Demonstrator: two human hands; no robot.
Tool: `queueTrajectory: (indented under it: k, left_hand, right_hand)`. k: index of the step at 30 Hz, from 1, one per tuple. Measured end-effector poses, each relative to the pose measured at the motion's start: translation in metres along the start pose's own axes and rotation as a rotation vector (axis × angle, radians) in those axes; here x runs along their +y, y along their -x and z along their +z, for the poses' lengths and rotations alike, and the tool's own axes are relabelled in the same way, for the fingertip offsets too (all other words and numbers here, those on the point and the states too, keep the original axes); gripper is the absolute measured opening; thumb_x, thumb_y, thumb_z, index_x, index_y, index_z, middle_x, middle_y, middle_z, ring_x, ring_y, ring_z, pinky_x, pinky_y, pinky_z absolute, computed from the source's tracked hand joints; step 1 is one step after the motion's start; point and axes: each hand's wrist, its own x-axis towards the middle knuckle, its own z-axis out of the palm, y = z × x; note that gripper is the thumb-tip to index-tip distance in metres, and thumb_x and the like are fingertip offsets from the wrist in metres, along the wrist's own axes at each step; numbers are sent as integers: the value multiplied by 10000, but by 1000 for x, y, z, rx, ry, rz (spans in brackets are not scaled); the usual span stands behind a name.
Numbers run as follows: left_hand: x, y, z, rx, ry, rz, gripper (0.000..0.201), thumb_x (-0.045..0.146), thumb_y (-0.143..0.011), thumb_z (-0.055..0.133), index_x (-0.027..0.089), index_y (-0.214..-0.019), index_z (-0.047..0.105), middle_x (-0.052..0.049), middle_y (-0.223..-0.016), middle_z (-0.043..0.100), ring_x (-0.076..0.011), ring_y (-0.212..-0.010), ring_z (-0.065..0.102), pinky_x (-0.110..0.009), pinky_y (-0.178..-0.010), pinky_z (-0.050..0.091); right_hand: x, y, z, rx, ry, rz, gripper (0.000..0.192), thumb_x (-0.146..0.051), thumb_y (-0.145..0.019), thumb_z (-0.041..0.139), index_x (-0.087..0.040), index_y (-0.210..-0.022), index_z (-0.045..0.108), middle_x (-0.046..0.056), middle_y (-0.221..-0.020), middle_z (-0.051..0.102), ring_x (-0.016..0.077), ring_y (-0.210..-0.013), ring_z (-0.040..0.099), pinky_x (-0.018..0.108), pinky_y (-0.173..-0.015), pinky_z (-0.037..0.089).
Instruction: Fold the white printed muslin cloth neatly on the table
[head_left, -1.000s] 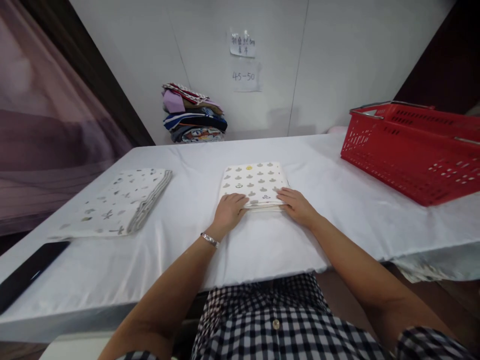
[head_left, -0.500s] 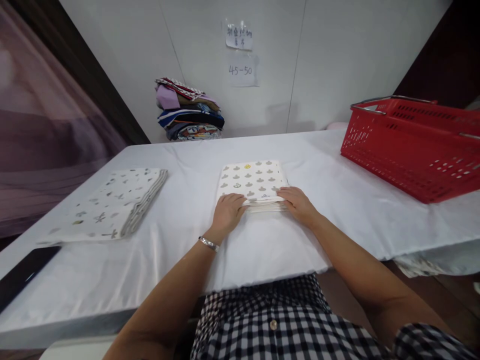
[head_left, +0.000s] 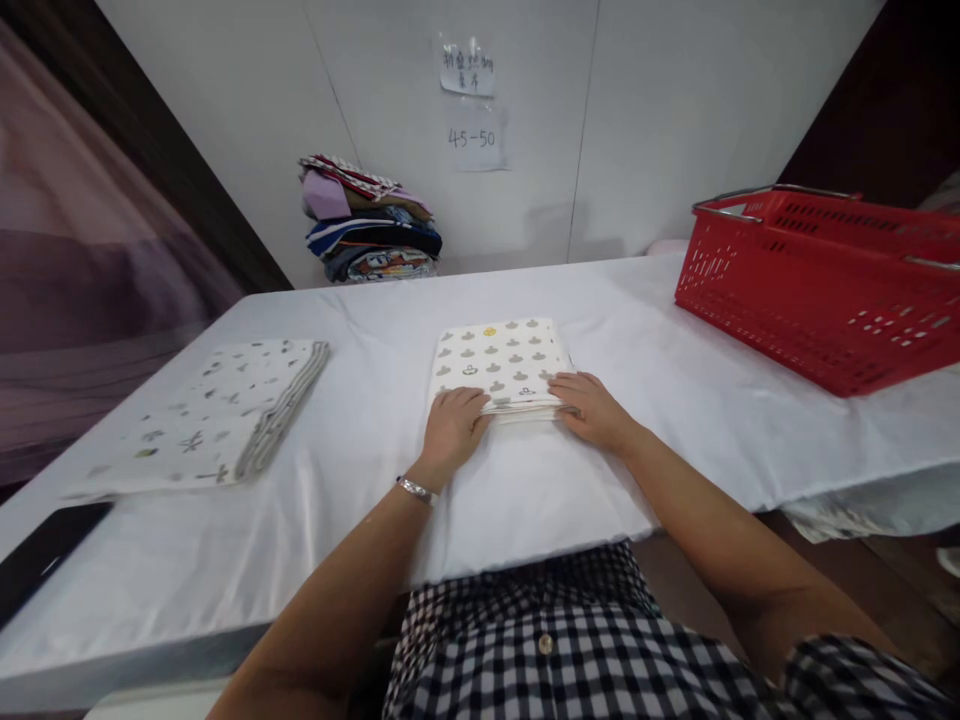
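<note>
Folded cloth (head_left: 499, 358): cream w/ grey motifs, one yellow, edges stacked.

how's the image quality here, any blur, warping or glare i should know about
Head view: the folded patterned cloth and both hands, left hand and right hand, look sharp; the purple curtain at the left edge is smeared; the table edge and red basket bow toward the corners, wide-lens warping; lighting is soft and even, with faint shadows and no glare.
</note>
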Motion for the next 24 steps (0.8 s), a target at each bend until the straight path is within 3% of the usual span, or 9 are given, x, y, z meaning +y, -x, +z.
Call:
queueTrajectory:
  k: [10,16,24]
  left_hand:
    - [-1,-1,1,37,-7,8,266,343,-875,503,205,-1069,622,-67,-1128,634,-229,-1067,542,-411,-919,385]
    - [0,-2,1,39,-4,-7,280,366,-901,462,204,-1051,635,-61,-1111,644,-218,-1052,549,-401,-913,387]
    - [3,-2,0,104,-82,26,250,332,-912,452,205,-1030,633,-52,-1085,657,-226,-1065,537,-420,-938,349]
  right_hand:
    - [9,2,5,115,-60,-67,464,-109,-755,481,-217,-1196,572,69,-1279,556,250,-1271,410,493,-1017,383]
    - [8,3,4,156,-128,-51,386,-172,-792,534,-212,-1172,591,73,-1212,604,246,-1236,451,475,-1009,408]
    - [11,-3,7,249,-2,-10,300,-200,-899,433,-229,-1130,621,54,-1139,650,243,-1199,489,474,-966,426]
